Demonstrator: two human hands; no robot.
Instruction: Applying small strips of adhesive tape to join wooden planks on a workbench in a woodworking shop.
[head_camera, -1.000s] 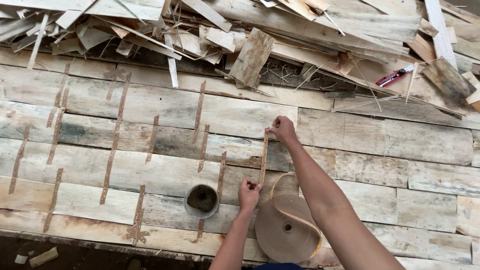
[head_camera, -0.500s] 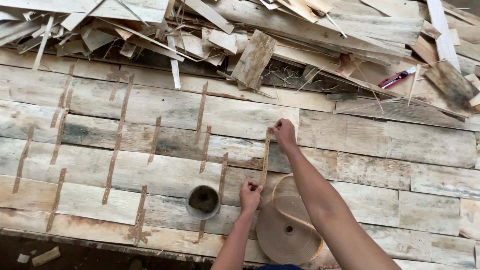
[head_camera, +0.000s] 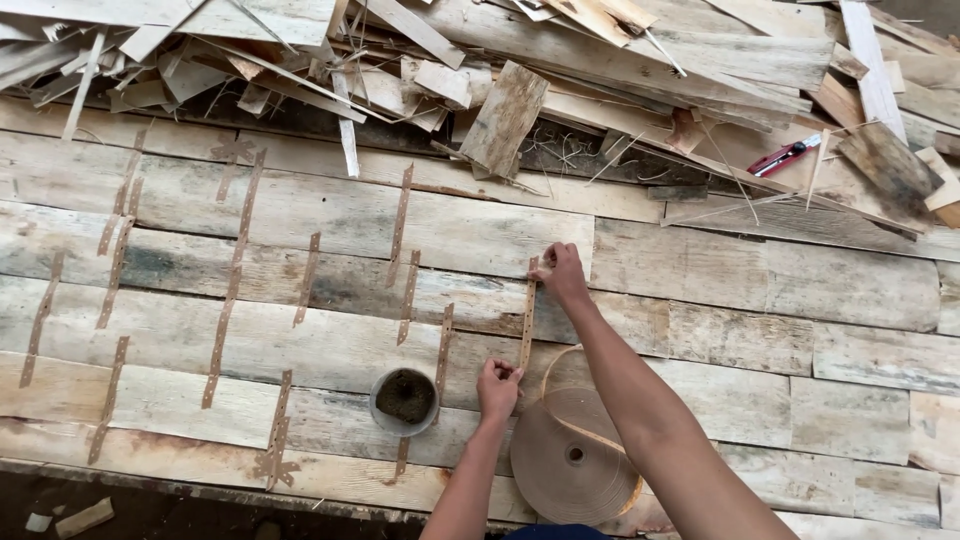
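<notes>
A strip of brown perforated tape (head_camera: 527, 318) runs up across the seam of the wooden veneer sheet (head_camera: 300, 220). My right hand (head_camera: 560, 272) presses the strip's far end onto the wood. My left hand (head_camera: 497, 386) pinches the strip's near end. The strip leads back to a large brown tape roll (head_camera: 572, 452) lying flat beside my left hand, under my right forearm.
Several taped strips (head_camera: 232, 280) cross the veneer seams on the left. A small round cup (head_camera: 404, 398) with dark contents sits left of my left hand. Scrap wood (head_camera: 505, 115) piles up along the far edge, with a red utility knife (head_camera: 783, 157) at the far right.
Both hands stay on the strip in nearly the same place; the view has shifted slightly.
</notes>
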